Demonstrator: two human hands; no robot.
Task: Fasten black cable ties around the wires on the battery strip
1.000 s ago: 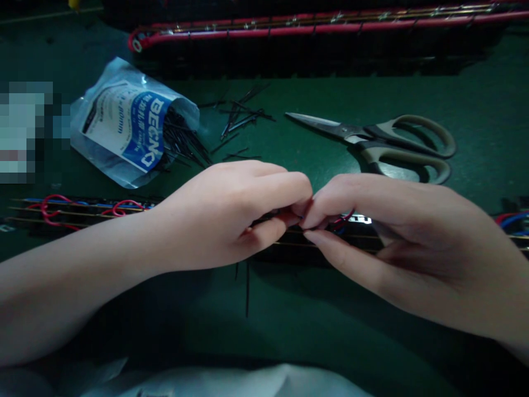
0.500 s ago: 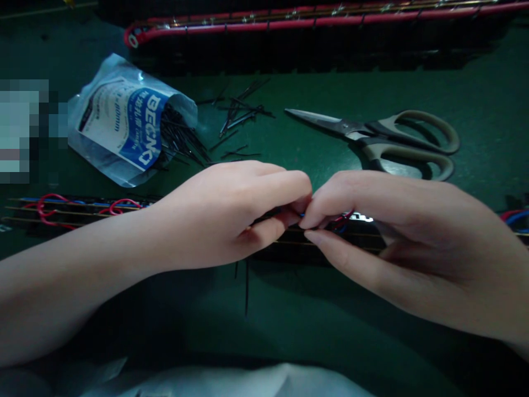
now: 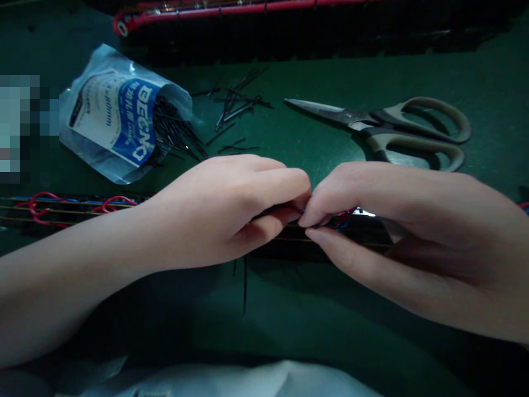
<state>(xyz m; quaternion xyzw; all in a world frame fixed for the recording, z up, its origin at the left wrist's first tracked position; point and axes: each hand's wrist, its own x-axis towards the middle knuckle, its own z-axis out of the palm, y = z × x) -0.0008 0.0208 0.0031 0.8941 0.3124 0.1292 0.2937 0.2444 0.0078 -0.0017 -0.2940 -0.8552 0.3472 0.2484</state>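
My left hand [image 3: 231,207] and my right hand [image 3: 397,220] meet fingertip to fingertip at the middle of the green table. Both are closed in a pinch on a long dark strip with red and blue wires [image 3: 74,207] that runs left to right under them. A thin black cable tie [image 3: 245,286] hangs down from below my left hand toward me. What exactly sits between the fingertips is hidden.
An opened plastic bag of black cable ties [image 3: 119,121] lies at the back left, with loose ties [image 3: 237,105] spilled beside it. Grey-handled scissors [image 3: 392,129] lie at the back right. A second strip with red wiring [image 3: 231,10] runs along the far edge.
Both hands keep the same pinch on the strip. The view has tilted slightly, so everything on the table sits a little higher in the picture.
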